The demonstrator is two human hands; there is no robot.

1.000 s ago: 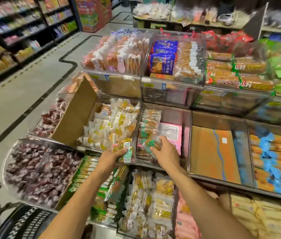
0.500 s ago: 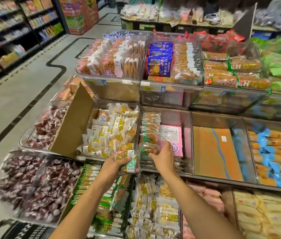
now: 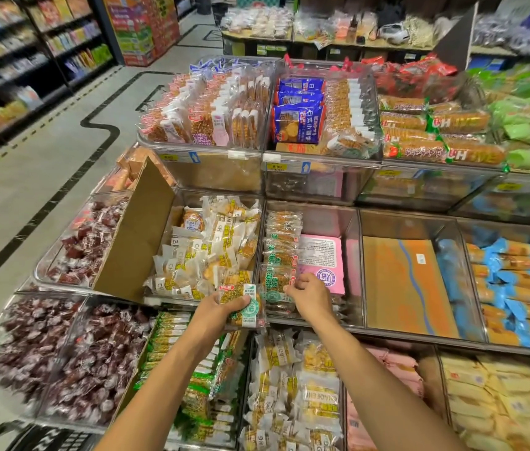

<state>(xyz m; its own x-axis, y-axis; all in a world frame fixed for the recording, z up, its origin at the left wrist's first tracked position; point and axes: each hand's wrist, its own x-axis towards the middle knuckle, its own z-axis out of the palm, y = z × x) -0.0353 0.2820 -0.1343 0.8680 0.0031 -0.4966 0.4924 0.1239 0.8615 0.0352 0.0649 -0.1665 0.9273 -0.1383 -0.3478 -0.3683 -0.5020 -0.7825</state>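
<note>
My left hand (image 3: 216, 309) grips a small stack of green-and-clear snack packets (image 3: 247, 305) above the front rim of the middle tier. My right hand (image 3: 309, 296) reaches into the clear bin (image 3: 353, 255) beside it, fingers curled, pinching the nearest packet of a row of the same green snack packets (image 3: 281, 252) lined up along the bin's left side. A pink box (image 3: 323, 262) lies flat on that bin's floor, just right of the row.
A cardboard box (image 3: 141, 236) of yellow-and-white packets (image 3: 211, 252) stands left of the bin. An orange carton (image 3: 403, 284) lies in the bin to the right. Dark red sweets (image 3: 61, 356) fill the left bins. An aisle (image 3: 29, 196) runs along the left.
My right hand has drawn back from deeper in the bin to the front end of the packet row. My left hand keeps its stack, now slightly lower and nearer the rim.
</note>
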